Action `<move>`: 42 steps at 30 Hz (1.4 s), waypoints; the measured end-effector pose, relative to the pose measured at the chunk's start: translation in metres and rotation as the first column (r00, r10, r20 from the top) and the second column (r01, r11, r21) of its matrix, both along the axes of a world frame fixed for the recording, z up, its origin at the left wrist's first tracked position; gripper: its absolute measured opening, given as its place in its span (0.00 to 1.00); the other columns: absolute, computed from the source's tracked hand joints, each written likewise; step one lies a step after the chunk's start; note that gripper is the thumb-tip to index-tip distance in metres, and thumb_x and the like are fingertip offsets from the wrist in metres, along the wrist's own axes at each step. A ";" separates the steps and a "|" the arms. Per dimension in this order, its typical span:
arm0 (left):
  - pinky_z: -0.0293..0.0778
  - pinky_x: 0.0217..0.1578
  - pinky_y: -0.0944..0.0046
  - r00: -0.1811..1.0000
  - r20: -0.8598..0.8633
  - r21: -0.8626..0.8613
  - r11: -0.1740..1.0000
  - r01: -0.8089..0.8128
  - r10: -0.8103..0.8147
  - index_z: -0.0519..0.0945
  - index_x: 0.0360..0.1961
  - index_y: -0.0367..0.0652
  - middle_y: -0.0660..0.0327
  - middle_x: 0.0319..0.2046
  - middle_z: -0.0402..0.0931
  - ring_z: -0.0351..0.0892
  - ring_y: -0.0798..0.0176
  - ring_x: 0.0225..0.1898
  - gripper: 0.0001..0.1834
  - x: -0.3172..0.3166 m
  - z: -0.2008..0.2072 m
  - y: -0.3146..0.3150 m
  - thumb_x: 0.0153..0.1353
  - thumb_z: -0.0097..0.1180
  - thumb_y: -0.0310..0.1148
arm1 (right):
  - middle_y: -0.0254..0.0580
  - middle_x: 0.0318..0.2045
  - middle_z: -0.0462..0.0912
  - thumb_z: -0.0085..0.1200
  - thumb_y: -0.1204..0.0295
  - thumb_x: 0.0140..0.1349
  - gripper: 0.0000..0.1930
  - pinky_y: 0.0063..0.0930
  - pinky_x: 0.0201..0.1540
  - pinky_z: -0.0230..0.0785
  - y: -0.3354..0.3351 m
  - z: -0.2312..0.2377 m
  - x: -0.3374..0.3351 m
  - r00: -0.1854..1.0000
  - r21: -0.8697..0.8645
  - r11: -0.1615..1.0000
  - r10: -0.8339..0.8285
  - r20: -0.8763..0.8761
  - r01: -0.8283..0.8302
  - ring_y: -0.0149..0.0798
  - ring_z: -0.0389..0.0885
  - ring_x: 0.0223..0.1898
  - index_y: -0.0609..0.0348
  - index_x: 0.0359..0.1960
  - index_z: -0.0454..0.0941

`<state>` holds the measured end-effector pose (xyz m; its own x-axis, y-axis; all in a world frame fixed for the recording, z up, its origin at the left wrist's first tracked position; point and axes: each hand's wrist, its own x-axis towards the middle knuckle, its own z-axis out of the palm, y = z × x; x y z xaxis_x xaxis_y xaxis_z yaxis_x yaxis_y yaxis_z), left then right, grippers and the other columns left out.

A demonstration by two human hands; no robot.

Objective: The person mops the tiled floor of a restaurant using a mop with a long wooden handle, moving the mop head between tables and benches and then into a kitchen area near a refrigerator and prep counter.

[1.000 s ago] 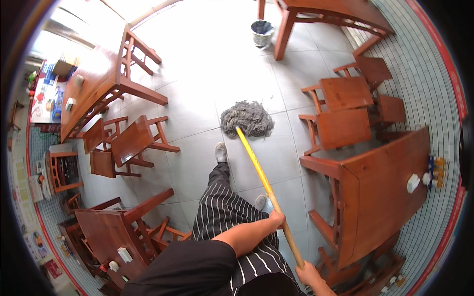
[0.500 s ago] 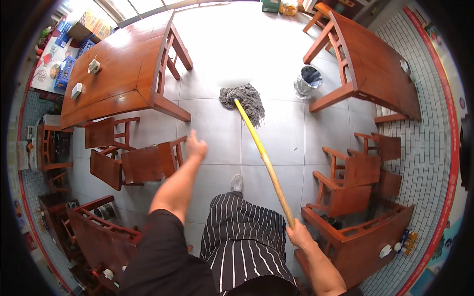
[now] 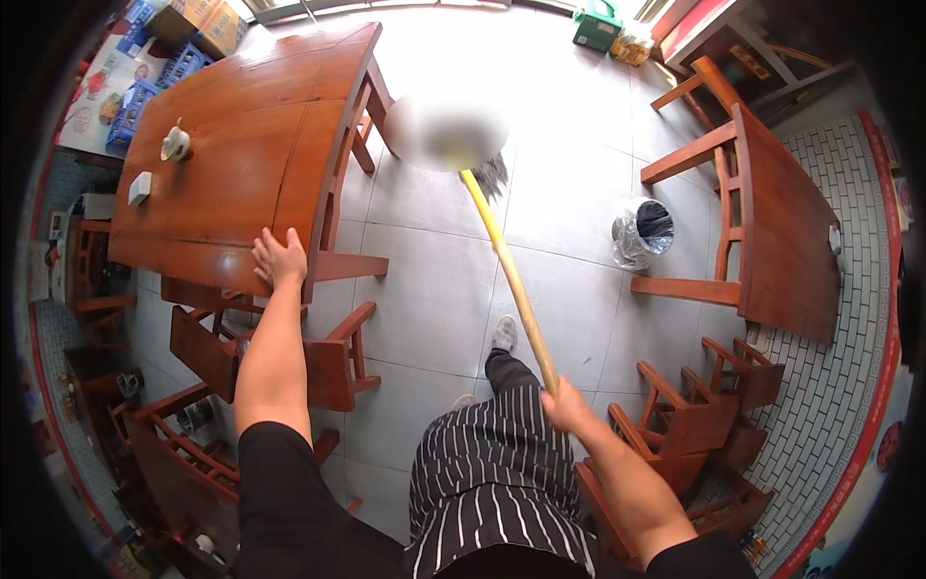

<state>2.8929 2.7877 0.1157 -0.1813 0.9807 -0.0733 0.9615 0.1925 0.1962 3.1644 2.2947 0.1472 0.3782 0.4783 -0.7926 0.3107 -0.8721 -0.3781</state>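
Observation:
My right hand (image 3: 567, 406) grips the wooden lower end of a mop (image 3: 514, 270), whose pole turns yellow toward the far end. The mop's grey string head (image 3: 494, 179) rests on the tiled floor ahead, mostly hidden by a blurred patch. Out to the left, my left hand (image 3: 280, 259) has its fingers spread at the near right corner of a large brown wooden table (image 3: 231, 164); it appears to touch the tabletop. On that table are a small pale pot (image 3: 176, 145) and a white box (image 3: 141, 187).
Wooden stools (image 3: 333, 374) crowd the left below the table. A lined waste bin (image 3: 644, 234) stands on the right beside another wooden table (image 3: 786, 222), with more stools (image 3: 699, 429) nearer me. A green container (image 3: 598, 27) is at the far right.
I have stepped forward, and the table and bin appear closer. My left hand has moved left from above the floor to the table's corner. My right hand still holds the mop.

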 end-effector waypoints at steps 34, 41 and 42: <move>0.38 0.68 0.38 0.973 -0.227 0.084 0.996 -0.014 0.033 0.49 0.73 0.49 0.49 0.72 0.43 0.39 0.47 0.74 0.37 0.037 -0.020 0.008 0.68 0.37 0.54 | 0.37 0.15 0.72 0.45 0.50 0.69 0.27 0.28 0.17 0.63 -0.054 0.123 0.047 0.905 -0.492 0.797 -0.424 -0.044 0.350 0.30 0.70 0.14 0.62 0.20 0.74; 0.38 0.67 0.36 0.972 -0.234 0.104 0.995 0.005 0.020 0.50 0.73 0.48 0.48 0.72 0.43 0.39 0.46 0.74 0.37 0.041 -0.010 0.010 0.67 0.40 0.52 | 0.37 0.09 0.70 0.39 0.37 0.66 0.33 0.30 0.11 0.60 0.228 -0.039 0.089 0.778 -0.218 0.865 -0.503 -0.377 0.453 0.35 0.68 0.08 0.54 0.18 0.69; 0.38 0.68 0.37 0.970 -0.242 0.100 0.995 0.003 0.021 0.50 0.73 0.48 0.48 0.72 0.43 0.39 0.46 0.74 0.38 0.039 -0.011 0.011 0.67 0.40 0.52 | 0.36 0.12 0.71 0.41 0.41 0.68 0.30 0.30 0.12 0.61 0.283 -0.072 0.100 0.774 -0.068 0.883 -0.442 -0.454 0.465 0.34 0.69 0.10 0.55 0.19 0.68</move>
